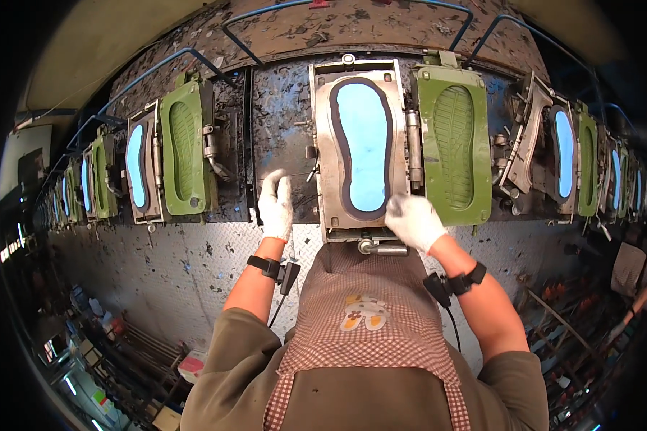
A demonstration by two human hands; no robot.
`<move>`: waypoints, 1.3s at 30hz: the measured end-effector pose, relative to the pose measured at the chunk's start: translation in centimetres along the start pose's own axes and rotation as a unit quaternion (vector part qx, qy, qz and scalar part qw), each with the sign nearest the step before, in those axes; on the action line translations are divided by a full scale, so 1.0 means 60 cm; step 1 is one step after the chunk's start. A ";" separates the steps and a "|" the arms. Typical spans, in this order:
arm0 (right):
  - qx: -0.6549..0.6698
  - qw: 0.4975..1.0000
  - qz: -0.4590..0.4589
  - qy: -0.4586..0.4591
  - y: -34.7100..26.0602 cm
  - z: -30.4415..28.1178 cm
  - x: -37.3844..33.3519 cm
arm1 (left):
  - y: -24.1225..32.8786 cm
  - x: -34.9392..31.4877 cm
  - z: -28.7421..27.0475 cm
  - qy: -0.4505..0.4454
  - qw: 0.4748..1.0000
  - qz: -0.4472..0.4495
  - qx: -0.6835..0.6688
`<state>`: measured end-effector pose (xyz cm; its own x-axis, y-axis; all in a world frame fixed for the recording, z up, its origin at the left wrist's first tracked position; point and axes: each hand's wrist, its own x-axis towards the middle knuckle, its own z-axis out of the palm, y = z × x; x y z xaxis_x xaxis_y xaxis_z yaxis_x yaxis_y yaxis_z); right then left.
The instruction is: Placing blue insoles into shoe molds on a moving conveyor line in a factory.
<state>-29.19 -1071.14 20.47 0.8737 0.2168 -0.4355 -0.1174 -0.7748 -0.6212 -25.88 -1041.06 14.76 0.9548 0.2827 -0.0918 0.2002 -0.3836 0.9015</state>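
Note:
In front of me lies a metal mould half point(327, 158) with a light blue sole-shaped piece point(366, 147) in it, ringed by a dark grey border point(346, 165). My right hand point(415, 221), in a white glove with darkened fingertips, is at the lower right edge of that border. Its fingers are bent together, and what they pinch, if anything, is hidden. My left hand point(275, 207), also white-gloved, is left of the mould, apart from it, with fingers stretched out and nothing visible in them. A green mould half point(453, 147) with a ridged sole-shaped hollow is hinged on the right.
More moulds stand in a row either side, including a green one point(185, 147) and a tilted metal frame point(528, 136). Blue rails point(345, 2) run behind, above a scrap-strewn surface. A lever handle point(384, 249) juts out at the near edge. Straps with small black devices circle my wrists.

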 end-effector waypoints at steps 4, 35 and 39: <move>0.088 0.982 -0.065 0.156 -0.002 -0.001 0.000 | 0.107 -0.008 0.056 -0.001 0.987 0.157 0.029; -0.198 0.930 0.101 0.294 0.553 -0.457 0.040 | 0.381 -0.268 0.571 -0.245 0.873 0.410 0.094; -0.185 0.936 0.060 0.293 0.577 -0.480 0.028 | 0.350 -0.259 0.695 -0.163 0.950 0.216 0.154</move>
<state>-18.22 -1114.70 16.98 0.9864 -0.1641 0.0112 -0.1548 -0.9491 -0.2744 -27.33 -1090.15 17.51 0.9699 -0.2277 0.0864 -0.2183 -0.6557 0.7228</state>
